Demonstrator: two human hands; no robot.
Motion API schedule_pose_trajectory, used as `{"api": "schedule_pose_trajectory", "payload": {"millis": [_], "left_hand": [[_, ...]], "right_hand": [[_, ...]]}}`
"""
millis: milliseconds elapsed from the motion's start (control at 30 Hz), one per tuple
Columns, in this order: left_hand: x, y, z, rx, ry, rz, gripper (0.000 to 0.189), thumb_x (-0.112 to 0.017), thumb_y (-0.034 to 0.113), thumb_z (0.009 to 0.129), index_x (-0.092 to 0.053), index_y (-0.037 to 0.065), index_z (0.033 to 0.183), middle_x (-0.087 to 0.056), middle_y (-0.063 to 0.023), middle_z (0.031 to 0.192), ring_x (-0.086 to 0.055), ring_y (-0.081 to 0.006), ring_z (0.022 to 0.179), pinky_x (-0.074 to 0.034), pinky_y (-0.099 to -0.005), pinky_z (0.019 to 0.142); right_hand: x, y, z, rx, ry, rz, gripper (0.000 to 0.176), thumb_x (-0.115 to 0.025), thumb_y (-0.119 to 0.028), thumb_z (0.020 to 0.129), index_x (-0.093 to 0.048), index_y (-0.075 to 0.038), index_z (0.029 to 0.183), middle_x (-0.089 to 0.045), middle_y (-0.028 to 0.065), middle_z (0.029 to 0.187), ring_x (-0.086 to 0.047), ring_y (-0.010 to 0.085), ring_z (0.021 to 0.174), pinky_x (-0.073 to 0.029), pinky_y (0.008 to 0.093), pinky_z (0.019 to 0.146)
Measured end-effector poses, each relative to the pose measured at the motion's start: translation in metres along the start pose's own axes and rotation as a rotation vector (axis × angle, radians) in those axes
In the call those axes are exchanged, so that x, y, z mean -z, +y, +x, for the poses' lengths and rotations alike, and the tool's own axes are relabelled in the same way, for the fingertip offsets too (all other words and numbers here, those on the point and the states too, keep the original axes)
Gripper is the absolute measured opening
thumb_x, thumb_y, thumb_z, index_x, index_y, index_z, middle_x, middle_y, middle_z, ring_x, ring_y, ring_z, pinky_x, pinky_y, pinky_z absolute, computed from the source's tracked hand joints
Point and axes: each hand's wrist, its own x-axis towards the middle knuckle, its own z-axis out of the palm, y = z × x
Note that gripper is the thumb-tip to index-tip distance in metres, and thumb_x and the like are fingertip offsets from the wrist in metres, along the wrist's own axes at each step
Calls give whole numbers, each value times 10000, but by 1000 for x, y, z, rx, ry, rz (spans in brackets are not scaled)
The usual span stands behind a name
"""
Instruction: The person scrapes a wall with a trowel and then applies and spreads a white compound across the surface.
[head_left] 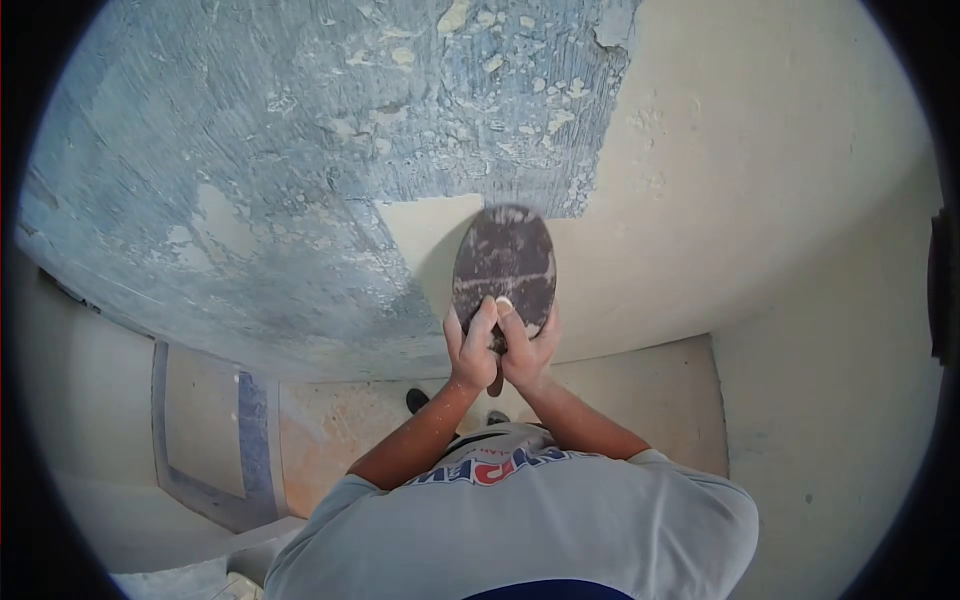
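Both hands are on a dark oval board (505, 255) smeared with pale plaster, which is held up at the wall in the middle of the view. My left hand (473, 350) grips its lower left edge, thumb on the near face. On the lower right, my right hand (530, 350) grips it the same way, the two thumb tips close together. A short handle end (496, 380) pokes out below, between the wrists. Cream plaster (430, 225) shows beside the board, bordering rough blue-grey wall (300, 120). The board hides the wall surface behind it.
Smooth cream wall (740, 150) spreads to the right. A dark object (938, 285) is at the far right edge. Below lie the floor (640, 385) and a dark shoe (417, 400). At the lower left is a pale panel (203, 420) with a blue-grey border.
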Motion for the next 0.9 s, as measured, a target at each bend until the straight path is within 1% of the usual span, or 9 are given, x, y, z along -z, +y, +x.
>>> {"api": "schedule_pose_trajectory", "payload": {"millis": [100, 133, 267, 400, 467, 533, 600, 733, 900], "left_hand": [[29, -36, 5, -359, -45, 544, 371, -548, 101, 938, -491, -66, 1264, -564, -135, 1182, -556, -163, 1006, -457, -296, 874], [15, -13, 5, 16, -34, 126, 358, -544, 103, 937, -496, -69, 1248, -584, -125, 1135, -559, -166, 982, -457, -306, 871], [8, -9, -2, 10, 26, 49, 326, -528, 112, 941, -508, -52, 1222, -590, -99, 1092, -562, -150, 946, -465, -279, 839], [18, -17, 0, 69, 26, 70, 348, -524, 102, 943, -485, -54, 1251, -580, -104, 1131, -559, -162, 988, -461, -290, 873], [25, -29, -1, -53, -23, 164, 370, -534, 95, 941, -473, -53, 1274, -563, -114, 1152, -552, -171, 1009, -464, -302, 876], [14, -23, 4, -21, -22, 2, 393, -552, 97, 937, -467, -59, 1287, -549, -131, 1172, -547, -189, 1023, -463, -324, 887], [25, -37, -2, -283, -55, 419, 399, -557, 99, 939, -466, -71, 1289, -555, -132, 1157, -553, -197, 1013, -462, -326, 889], [3, -8, -3, -8, -28, 191, 335, -537, 164, 965, -515, -37, 1231, -569, -92, 1110, -545, -163, 993, -444, -304, 889], [-5, -2, -2, -37, -22, 115, 342, -541, 145, 947, -509, -49, 1226, -556, -111, 1169, -544, -172, 1015, -447, -312, 882]], "right_hand": [[-2, -14, 11, -13, -65, -73, 320, -657, -87, 847, -558, 37, 1125, -653, 117, 974, -614, 159, 854, -505, 311, 751], [0, -6, 6, -11, -70, -77, 320, -657, -87, 847, -558, 37, 1125, -653, 117, 974, -614, 159, 854, -505, 311, 751], [2, 3, -4, 37, 9, -47, 269, -651, -95, 848, -567, 35, 1068, -656, 113, 929, -616, 162, 813, -506, 317, 719], [-1, -18, 3, -8, -72, -138, 277, -651, -107, 849, -573, 35, 1073, -653, 123, 943, -618, 173, 843, -504, 326, 736], [4, -4, -2, 20, -32, -145, 271, -653, -107, 846, -577, 32, 1065, -656, 117, 929, -618, 171, 827, -505, 325, 724], [0, -4, 3, 52, -20, -102, 269, -655, -106, 842, -578, 31, 1060, -658, 112, 923, -617, 169, 817, -506, 324, 715], [4, -14, 2, 3, -31, -119, 272, -657, -106, 840, -577, 32, 1062, -659, 108, 925, -614, 164, 817, -506, 320, 718], [5, -23, 5, -39, -59, -84, 257, -651, -107, 848, -583, 32, 1052, -661, 103, 909, -619, 162, 808, -508, 311, 717], [10, -21, 1, -64, -68, -96, 279, -634, -127, 871, -570, 23, 1097, -631, 78, 965, -596, 147, 858, -490, 293, 767]]}}
